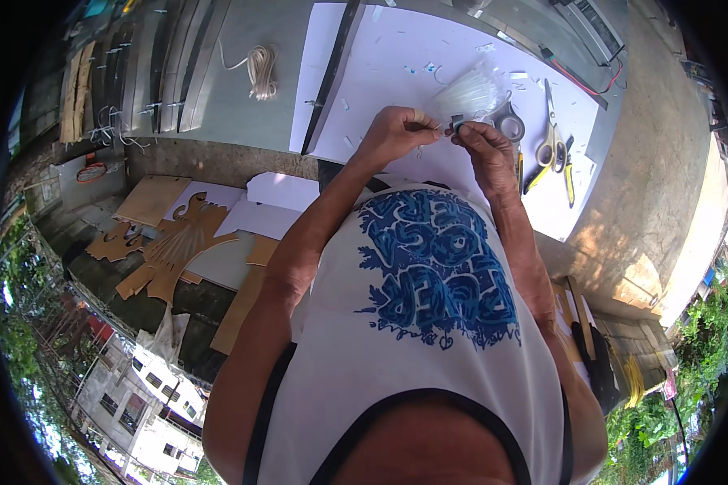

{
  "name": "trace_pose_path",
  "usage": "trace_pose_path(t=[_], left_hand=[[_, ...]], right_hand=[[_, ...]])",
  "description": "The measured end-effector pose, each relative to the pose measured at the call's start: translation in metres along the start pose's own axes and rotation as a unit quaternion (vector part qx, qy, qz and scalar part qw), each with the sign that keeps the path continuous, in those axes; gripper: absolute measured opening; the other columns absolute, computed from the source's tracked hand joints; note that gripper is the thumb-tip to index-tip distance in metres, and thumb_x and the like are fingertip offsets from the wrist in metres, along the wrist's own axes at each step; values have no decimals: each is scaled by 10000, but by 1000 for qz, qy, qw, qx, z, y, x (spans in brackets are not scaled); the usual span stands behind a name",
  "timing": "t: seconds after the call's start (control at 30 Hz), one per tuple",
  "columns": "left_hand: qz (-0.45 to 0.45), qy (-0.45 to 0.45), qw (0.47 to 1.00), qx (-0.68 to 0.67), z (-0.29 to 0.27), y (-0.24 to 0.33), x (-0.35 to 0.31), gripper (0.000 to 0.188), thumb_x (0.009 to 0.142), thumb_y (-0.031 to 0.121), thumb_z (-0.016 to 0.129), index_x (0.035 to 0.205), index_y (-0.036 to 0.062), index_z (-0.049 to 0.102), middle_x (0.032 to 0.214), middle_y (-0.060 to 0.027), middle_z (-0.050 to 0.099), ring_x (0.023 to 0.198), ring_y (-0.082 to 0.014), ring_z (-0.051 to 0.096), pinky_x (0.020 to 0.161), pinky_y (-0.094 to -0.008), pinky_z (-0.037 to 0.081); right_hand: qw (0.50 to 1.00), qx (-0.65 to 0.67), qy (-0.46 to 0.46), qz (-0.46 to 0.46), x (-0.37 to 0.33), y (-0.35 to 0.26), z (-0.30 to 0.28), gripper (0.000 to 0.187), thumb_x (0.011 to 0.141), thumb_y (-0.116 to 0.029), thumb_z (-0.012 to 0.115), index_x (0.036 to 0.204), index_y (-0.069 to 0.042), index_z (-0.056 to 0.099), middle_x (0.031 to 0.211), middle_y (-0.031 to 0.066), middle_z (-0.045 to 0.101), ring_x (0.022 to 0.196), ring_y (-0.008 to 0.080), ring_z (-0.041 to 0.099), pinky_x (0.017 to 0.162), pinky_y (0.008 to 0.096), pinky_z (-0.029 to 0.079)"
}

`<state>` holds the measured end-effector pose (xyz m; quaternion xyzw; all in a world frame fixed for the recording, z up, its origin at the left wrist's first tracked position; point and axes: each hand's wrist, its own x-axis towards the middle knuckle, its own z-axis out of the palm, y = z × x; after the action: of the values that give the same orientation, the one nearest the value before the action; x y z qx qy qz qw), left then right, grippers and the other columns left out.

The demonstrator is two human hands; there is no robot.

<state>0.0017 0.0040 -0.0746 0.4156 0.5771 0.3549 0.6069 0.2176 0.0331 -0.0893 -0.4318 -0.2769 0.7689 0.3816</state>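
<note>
Over the white sheet (364,89) on the table, my two hands are close together. My left hand (398,136), with a pale wrap on one finger, is closed in a pinch; what sits between its fingertips is too small to name. My right hand (488,152) grips a small dark grey piece (459,121) between thumb and fingers, its kind unclear. Just beyond them lies a clear plastic bag of thin white strips (471,90). A roll of grey tape (510,126) rests beside my right hand, with scissors (550,137) and yellow-handled pliers (570,179) farther right.
A long dark bar (329,85) crosses the sheet at left. Beyond it are a coil of pale cord (260,71) and several metal strips (174,69). A grey device (592,31) with red wire stands far right. Cut brown boards (182,242) lie lower left.
</note>
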Motion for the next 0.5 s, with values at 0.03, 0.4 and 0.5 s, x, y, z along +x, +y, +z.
trace_pose_path(t=[0.03, 0.4, 0.5], left_hand=[[-25, -5, 1000, -9, -1, 0, 0, 265, 856, 185, 777, 1015, -26, 757, 891, -84, 754, 773, -137, 693, 711, -272, 546], [-36, 14, 999, 23, -7, 4, -4, 250, 886, 202, 764, 1003, -19, 768, 803, -74, 750, 641, -109, 663, 573, -255, 534], [-40, 12, 999, 23, -6, 8, -7, 247, 876, 197, 761, 986, -24, 760, 807, -64, 738, 654, -110, 631, 582, -254, 503]], right_hand=[[1000, -4, -1, 0, 0, -1, 1, 148, 863, -33, 770, 1008, -5, 758, 928, 92, 754, 859, 175, 687, 845, 333, 533], [983, -167, 28, 77, -10, -20, 15, 190, 842, -142, 718, 946, 16, 739, 769, 42, 652, 656, 124, 566, 640, 281, 455], [979, -155, 32, 131, -8, -23, 19, 209, 841, -145, 710, 934, 42, 713, 744, 61, 633, 603, 131, 560, 562, 265, 439]])
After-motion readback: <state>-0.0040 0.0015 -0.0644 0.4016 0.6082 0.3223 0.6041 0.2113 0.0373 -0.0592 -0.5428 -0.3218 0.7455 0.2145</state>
